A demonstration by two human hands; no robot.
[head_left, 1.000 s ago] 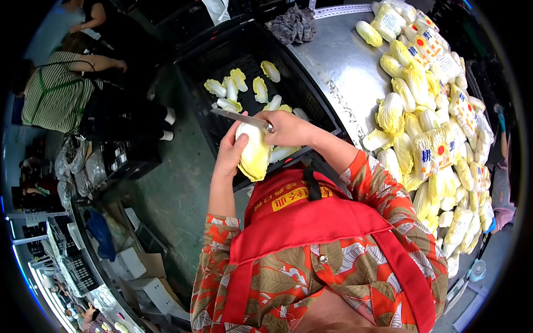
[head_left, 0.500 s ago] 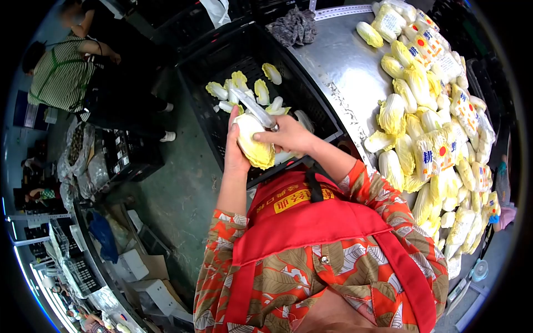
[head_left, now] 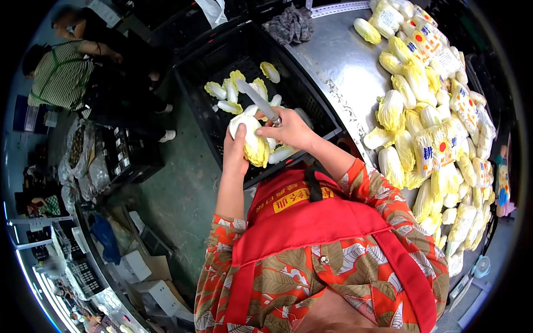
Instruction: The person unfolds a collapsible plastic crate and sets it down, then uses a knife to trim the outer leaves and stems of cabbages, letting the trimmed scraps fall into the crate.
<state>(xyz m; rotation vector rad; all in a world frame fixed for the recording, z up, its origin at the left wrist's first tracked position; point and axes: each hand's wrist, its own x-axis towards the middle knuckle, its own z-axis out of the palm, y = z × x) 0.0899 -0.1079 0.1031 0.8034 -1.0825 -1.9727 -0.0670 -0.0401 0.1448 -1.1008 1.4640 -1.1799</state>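
A pale napa cabbage (head_left: 254, 145) with yellow leaf tips rests in my left hand (head_left: 235, 152), the thumb pressed on its white base. My right hand (head_left: 290, 131) is wrapped round the handle of a knife (head_left: 257, 101), its blade pointing up and away to the left, clear of the cabbage. The right thumb reaches toward the cabbage's side. Beneath both hands stands a black plastic crate (head_left: 311, 83). Loose cabbage leaves (head_left: 230, 90) lie in it, some of them hidden behind my hands.
On the right, a metal table (head_left: 333, 53) bears a heap of napa cabbages (head_left: 413, 111), several in printed bags (head_left: 438, 149). A grey crumpled cloth (head_left: 290, 25) lies at its far corner. Two people, one in a striped shirt (head_left: 61, 75), stand at the left near another black crate (head_left: 130, 161).
The knife has lifted off the cabbage and swung more upright. The cabbage has turned, its white base now facing up, and my left thumb has shifted onto it.
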